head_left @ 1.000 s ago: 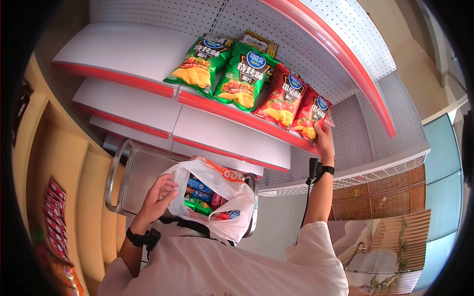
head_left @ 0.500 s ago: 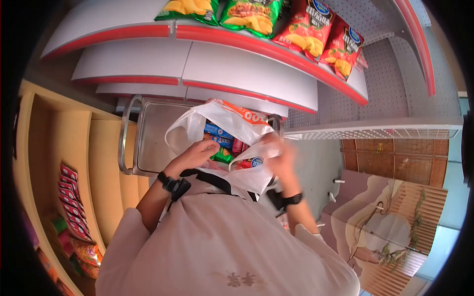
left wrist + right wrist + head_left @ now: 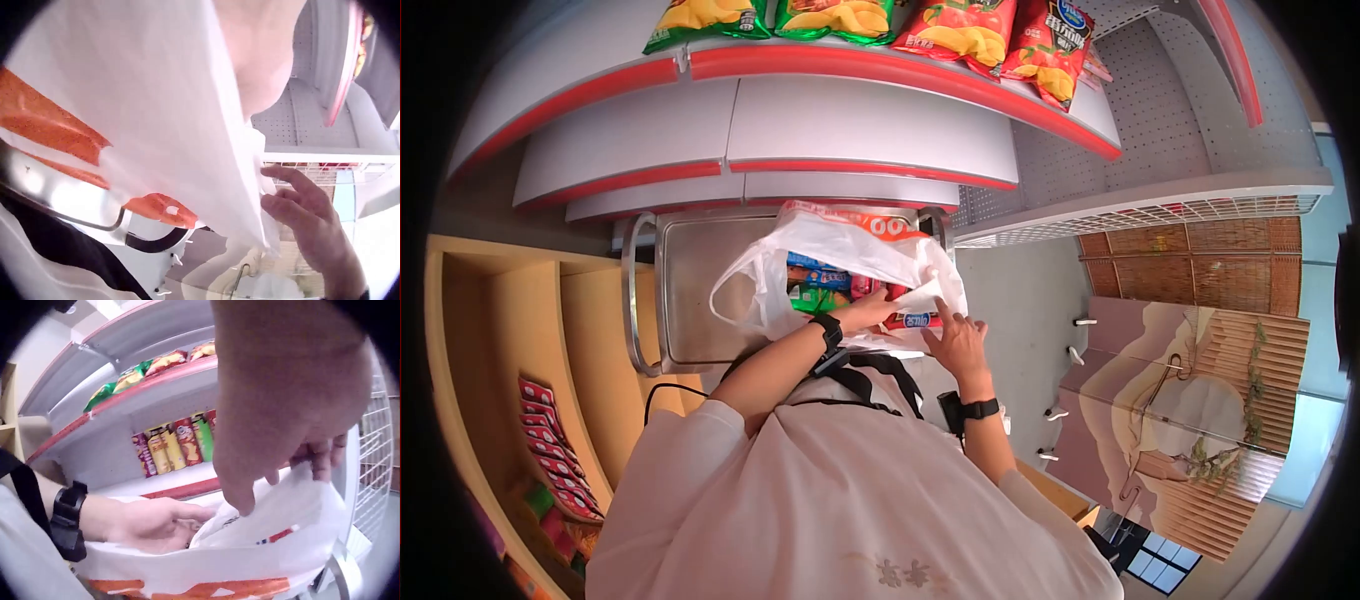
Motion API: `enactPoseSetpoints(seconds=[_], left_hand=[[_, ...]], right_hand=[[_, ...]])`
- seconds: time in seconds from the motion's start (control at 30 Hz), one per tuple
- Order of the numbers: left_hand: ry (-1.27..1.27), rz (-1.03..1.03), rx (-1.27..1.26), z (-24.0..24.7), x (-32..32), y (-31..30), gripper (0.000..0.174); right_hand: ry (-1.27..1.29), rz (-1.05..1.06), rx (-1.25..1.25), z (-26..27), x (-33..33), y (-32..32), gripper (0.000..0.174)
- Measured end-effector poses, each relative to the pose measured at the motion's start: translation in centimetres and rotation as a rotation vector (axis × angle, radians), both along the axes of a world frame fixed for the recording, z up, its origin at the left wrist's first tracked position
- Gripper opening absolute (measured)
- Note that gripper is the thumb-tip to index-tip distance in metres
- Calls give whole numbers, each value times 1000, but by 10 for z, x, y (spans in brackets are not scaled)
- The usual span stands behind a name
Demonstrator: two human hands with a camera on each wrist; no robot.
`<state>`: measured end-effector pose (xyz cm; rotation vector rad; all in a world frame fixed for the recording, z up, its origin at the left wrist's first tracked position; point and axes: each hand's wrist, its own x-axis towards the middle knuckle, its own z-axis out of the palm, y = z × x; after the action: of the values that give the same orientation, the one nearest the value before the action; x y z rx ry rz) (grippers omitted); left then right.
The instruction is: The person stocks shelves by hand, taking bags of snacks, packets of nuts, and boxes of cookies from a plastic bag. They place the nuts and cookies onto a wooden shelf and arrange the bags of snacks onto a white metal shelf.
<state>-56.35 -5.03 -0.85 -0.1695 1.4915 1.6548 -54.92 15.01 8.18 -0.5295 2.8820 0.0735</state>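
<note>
A white plastic bag [image 3: 750, 285] with orange print stands open before the body, filled with snack packs. Blue packs [image 3: 820, 278] and a green pack [image 3: 815, 298] lie inside, and a red chip bag [image 3: 917, 321] with a blue logo sits at its right. My left hand [image 3: 866, 313] reaches over the near rim into the bag; in the right wrist view its palm and straight thumb show, fingertips partly hidden by the plastic. My right hand [image 3: 960, 347] pinches the bag's right edge between thumb and fingers, as the left wrist view shows from the side.
Under the bag is a metal trolley [image 3: 700, 325] with curved handles. Green chip bags [image 3: 835, 18] and red chip bags [image 3: 955, 35] stand on the shelf above. Chip canisters [image 3: 165, 449] line a lower shelf. Wooden shelving [image 3: 510, 340] stands left; a white wire rack [image 3: 1140, 212] is right.
My right hand has come down from the red chip bag on the shelf to the plastic bag's right edge. My left hand has moved right, from the bag's left rim into its opening.
</note>
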Motion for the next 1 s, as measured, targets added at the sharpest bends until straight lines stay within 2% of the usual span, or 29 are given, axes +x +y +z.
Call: enactPoseSetpoints(seconds=[0.07, 0.1, 0.13, 0.2, 0.23, 0.3, 0.33, 0.4, 0.47, 0.5, 0.57, 0.6, 0.63, 0.67, 0.7, 0.73, 0.8, 0.83, 0.87, 0.93, 1.0], left_hand=[[44, 99, 132, 13, 3, 1, 70], [-137, 156, 112, 9, 0, 9, 81], [-342, 204, 200, -41, -2, 20, 76], [-374, 357, 473, -50, 0, 24, 66], [-374, 349, 476, -44, 4, 27, 66], [2, 422, 345, -32, 10, 36, 61], [-115, 467, 266, -32, 6, 38, 64], [-91, 483, 342, -33, 9, 26, 66], [-35, 349, 364, 24, 17, -24, 67], [67, 228, 170, 24, 18, -48, 68], [365, 83, 101, 59, 28, -102, 70], [418, 96, 158, 90, 33, -122, 72], [469, -29, -175, 152, 35, -139, 72], [577, -68, -221, 163, 40, -151, 73], [738, -100, -197, 173, 40, -156, 68], [752, -162, -179, 196, 37, -154, 64], [981, -210, -323, 228, 35, -138, 58], [1103, -152, -405, 226, 35, -134, 54], [1122, -172, -411, 231, 33, -133, 54], [960, -23, -481, 245, 30, -131, 53], [973, 17, -457, 246, 29, -128, 53]], right_hand=[[21, -132, -221, -2, 1, 15, 53], [65, -206, -268, -2, 1, 25, 43], [67, -211, -265, 2, 0, 32, 43], [49, -590, -591, 9, -1, 43, 33], [118, -631, -675, 15, -2, 41, 27], [144, -649, -710, -6, -1, 57, 26], [162, -657, -750, -8, -3, 60, 26], [143, -688, -710, -9, -3, 67, 26], [8, -701, -481, -6, -3, 71, 28], [28, -703, -492, -5, -2, 72, 28], [-14, -377, -416, 0, -1, 67, 33], [30, -182, -521, 18, -7, 53, 41], [73, -116, -626, 52, -14, 22, 46], [69, -6, -730, 77, -21, -2, 51], [22, 106, -787, 101, -22, -28, 59], [-56, 230, -822, 129, -23, -52, 70], [-198, 473, -711, 159, -28, -80, 85], [-383, 484, -640, 155, -31, -82, 86], [-566, 492, -563, 151, -34, -83, 87], [-583, 497, -638, 168, -43, -74, 86], [-615, 517, -693, 188, -55, -63, 86]])
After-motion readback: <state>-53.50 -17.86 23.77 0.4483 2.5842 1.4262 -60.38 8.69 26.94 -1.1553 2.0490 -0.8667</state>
